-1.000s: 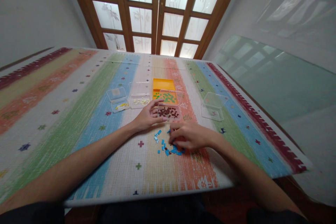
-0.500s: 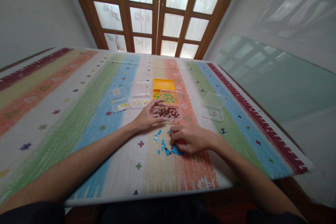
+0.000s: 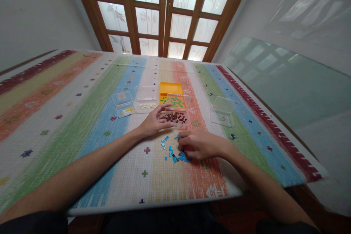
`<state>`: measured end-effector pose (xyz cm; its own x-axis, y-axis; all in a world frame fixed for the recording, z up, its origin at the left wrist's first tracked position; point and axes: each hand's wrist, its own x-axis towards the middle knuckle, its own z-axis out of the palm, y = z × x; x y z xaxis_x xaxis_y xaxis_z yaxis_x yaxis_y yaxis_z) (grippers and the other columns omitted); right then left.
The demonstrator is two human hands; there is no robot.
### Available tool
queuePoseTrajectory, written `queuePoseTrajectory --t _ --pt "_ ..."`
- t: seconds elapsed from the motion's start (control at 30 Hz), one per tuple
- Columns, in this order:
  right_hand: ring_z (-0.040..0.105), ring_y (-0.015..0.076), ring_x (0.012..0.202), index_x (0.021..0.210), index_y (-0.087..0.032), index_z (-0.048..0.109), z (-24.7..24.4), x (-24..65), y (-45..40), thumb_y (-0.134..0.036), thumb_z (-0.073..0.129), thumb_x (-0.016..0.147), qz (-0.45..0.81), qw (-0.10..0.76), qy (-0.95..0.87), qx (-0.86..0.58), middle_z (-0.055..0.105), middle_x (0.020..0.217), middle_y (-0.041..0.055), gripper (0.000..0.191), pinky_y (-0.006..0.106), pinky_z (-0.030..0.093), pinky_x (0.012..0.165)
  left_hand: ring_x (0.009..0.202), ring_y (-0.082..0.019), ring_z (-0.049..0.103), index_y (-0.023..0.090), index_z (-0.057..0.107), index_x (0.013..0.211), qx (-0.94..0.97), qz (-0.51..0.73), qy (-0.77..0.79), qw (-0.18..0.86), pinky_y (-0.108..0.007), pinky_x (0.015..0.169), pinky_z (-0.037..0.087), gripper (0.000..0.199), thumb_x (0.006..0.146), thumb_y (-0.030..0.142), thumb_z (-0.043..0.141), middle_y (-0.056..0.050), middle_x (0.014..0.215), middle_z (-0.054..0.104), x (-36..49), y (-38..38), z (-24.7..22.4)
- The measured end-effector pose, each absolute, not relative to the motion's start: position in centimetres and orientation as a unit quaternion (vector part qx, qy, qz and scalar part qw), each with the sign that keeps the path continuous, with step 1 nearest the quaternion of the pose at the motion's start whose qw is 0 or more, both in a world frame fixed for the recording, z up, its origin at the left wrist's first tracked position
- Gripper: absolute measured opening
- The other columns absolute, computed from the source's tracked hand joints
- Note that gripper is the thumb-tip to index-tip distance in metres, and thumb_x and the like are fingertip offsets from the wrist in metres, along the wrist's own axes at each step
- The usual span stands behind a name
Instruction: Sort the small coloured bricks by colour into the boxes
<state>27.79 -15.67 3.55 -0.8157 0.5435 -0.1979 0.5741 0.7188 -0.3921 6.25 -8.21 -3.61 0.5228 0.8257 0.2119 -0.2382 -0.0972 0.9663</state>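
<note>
A clear plastic box (image 3: 187, 122) with small brown building bricks (image 3: 177, 117) inside has its lid tipped back. My left hand (image 3: 154, 121) grips it from the left, thumb along the near side and fingers toward the far side. Just nearer on the cloth, small blue building bricks (image 3: 174, 159) lie loosely spread, with a few brown ones mixed in. Over their right part, my right hand (image 3: 197, 143) is closed, fingers curled down and pinched together. Whatever is between those fingertips is hidden.
Behind stands an open orange box (image 3: 171, 87) with green pieces. To the left are clear boxes holding cream pieces (image 3: 148, 106) and yellow pieces (image 3: 128, 111). An open clear box (image 3: 221, 117) sits at the right on the striped tablecloth (image 3: 131, 175).
My right hand has shifted very slightly among the blue bricks, its fingers still curled. My left hand and the boxes stay in place.
</note>
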Motion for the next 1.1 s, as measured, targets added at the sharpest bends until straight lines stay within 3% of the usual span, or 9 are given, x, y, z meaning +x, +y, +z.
queuePoseTrajectory --t 0.6,1.1 --pt "0.058 0.0156 0.081 0.093 -0.016 0.069 4.0 27.0 -16.0 -0.013 0.06 0.092 -0.209 0.016 0.936 0.283 0.068 0.095 0.0059 0.009 0.028 0.041 0.074 0.117 -0.03 0.068 0.02 0.051 0.136 0.595 0.413 0.249 0.643 -0.056 0.109 0.05 0.078 0.069 0.022 0.089 -0.014 0.132 0.065 6.3 -8.4 -3.3" --pt "0.055 0.0144 0.071 0.087 -0.016 0.074 4.4 26.0 -16.7 -0.007 0.057 0.094 -0.16 0.076 0.947 0.267 0.069 0.087 0.0057 0.021 0.029 0.032 0.063 0.117 -0.03 0.068 0.02 0.053 0.137 0.603 0.419 0.246 0.632 -0.053 0.106 0.053 0.077 0.069 0.023 0.089 -0.015 0.13 0.067 6.3 -8.3 -3.5"
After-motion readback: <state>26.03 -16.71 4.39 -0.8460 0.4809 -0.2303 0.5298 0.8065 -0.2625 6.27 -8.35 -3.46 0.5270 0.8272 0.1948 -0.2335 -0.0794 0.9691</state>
